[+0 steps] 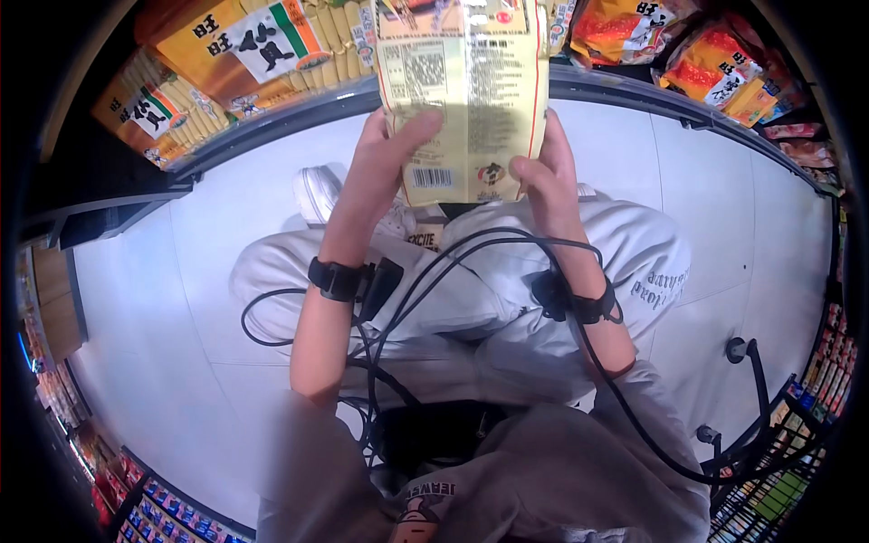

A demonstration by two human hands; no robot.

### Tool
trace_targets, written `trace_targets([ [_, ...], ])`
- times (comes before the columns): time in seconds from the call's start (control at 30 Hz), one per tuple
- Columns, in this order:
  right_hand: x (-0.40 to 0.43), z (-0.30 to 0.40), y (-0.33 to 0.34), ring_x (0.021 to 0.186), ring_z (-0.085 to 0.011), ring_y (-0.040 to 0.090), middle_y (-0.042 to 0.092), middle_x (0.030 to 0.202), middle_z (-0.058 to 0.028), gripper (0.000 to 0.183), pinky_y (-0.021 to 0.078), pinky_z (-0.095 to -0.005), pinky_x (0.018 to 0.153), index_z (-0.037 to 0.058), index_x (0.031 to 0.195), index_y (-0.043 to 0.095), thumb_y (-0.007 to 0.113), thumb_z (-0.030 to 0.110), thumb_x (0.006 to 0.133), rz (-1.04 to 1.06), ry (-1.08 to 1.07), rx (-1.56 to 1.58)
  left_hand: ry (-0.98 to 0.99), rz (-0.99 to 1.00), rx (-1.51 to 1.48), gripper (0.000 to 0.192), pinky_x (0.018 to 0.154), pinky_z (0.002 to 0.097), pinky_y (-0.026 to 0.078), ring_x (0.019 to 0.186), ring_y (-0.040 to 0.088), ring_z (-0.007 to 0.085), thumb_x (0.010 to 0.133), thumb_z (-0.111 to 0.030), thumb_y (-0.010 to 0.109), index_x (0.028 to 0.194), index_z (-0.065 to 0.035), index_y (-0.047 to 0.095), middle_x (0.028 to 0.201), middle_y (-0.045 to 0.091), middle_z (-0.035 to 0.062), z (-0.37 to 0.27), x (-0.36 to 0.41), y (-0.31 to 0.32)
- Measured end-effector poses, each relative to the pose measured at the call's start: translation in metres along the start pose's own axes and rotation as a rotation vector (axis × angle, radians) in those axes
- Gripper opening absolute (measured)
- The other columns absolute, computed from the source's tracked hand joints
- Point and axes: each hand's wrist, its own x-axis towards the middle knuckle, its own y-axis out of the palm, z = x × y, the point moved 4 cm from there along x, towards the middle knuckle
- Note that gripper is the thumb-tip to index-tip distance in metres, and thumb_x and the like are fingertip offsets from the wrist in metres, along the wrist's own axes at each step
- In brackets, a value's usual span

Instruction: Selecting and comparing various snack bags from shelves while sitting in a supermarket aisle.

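A yellow plastic snack package point(475, 102) is held up in front of me, its printed back turned towards me. A barcode and fine print cover that side, and its top end runs out of view. My left hand point(375, 170) grips the left edge, with the thumb lying over the front. On the right edge, my right hand point(555, 178) has its thumb near the lower corner. The fingers of both hands are mostly hidden behind the package. Just beyond it, the front rail of a shelf point(597, 85) carries more packaged snacks.
Large yellow snack bags point(271, 51) fill the shelf at left, and orange-red bags point(709, 64) lie at right. Black cables point(475, 237) loop between my wrist straps across my lap. A black wire shopping basket point(767, 489) with wheels stands on the pale floor point(719, 197) at lower right.
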Motion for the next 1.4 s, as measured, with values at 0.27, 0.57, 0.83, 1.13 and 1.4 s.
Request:
trace_targets([
  [0.27, 0.003, -0.006, -0.008, 0.103, -0.0119, 0.06, 0.064, 0.115, -0.0076, 0.047, 0.0479, -0.0278, 0.091, -0.0013, 0.127, 0.051, 0.072, 0.016, 0.089, -0.166, 0.033, -0.104, -0.005, -0.044, 0.197, 0.046, 0.083, 0.0294, 0.054, 0.093, 0.066, 0.0149, 0.087, -0.023, 0.073, 0.121, 0.0031, 0.058, 0.108, 0.069, 0.0113, 0.014, -0.002, 0.016],
  [0.57, 0.007, -0.006, -0.005, 0.1, -0.0115, 0.061, 0.065, 0.113, -0.0071, 0.045, 0.0481, -0.0275, 0.09, -0.001, 0.125, 0.053, 0.072, 0.016, 0.088, -0.166, 0.003, -0.164, -0.02, -0.096, 0.057, 0.053, 0.088, 0.0288, 0.05, 0.1, 0.063, 0.0152, 0.101, -0.042, 0.046, 0.124, 0.0051, 0.056, 0.113, 0.066, 0.0123, 0.027, 0.006, 0.005],
  [0.83, 0.007, -0.009, -0.007, 0.098, -0.0114, 0.061, 0.065, 0.112, -0.0073, 0.043, 0.048, -0.027, 0.089, -0.0013, 0.124, 0.054, 0.071, 0.017, 0.088, -0.188, 0.025, -0.166, -0.011, -0.116, 0.083, 0.06, 0.092, 0.0298, 0.049, 0.104, 0.062, 0.0164, 0.104, -0.046, 0.035, 0.129, 0.0051, 0.053, 0.118, 0.064, 0.0128, 0.018, 0.004, 0.016],
  [1.13, 0.009, -0.012, -0.008, 0.098, -0.0117, 0.06, 0.065, 0.112, -0.0081, 0.041, 0.048, -0.0275, 0.089, -0.0026, 0.123, 0.055, 0.07, 0.016, 0.09, -0.208, 0.046, -0.137, -0.052, -0.114, 0.05, 0.06, 0.092, 0.0301, 0.048, 0.106, 0.062, 0.0165, 0.104, -0.046, 0.035, 0.131, 0.0047, 0.051, 0.121, 0.062, 0.0134, 0.021, 0.006, 0.016],
  [1.4, 0.011, -0.015, -0.008, 0.1, -0.0127, 0.061, 0.065, 0.113, -0.0094, 0.043, 0.0479, -0.0281, 0.09, -0.0033, 0.124, 0.055, 0.07, 0.017, 0.09, -0.202, 0.051, -0.136, -0.066, -0.109, 0.027, 0.06, 0.092, 0.0292, 0.048, 0.105, 0.062, 0.0154, 0.103, -0.047, 0.036, 0.13, 0.0045, 0.052, 0.119, 0.063, 0.0124, 0.023, 0.007, 0.015],
])
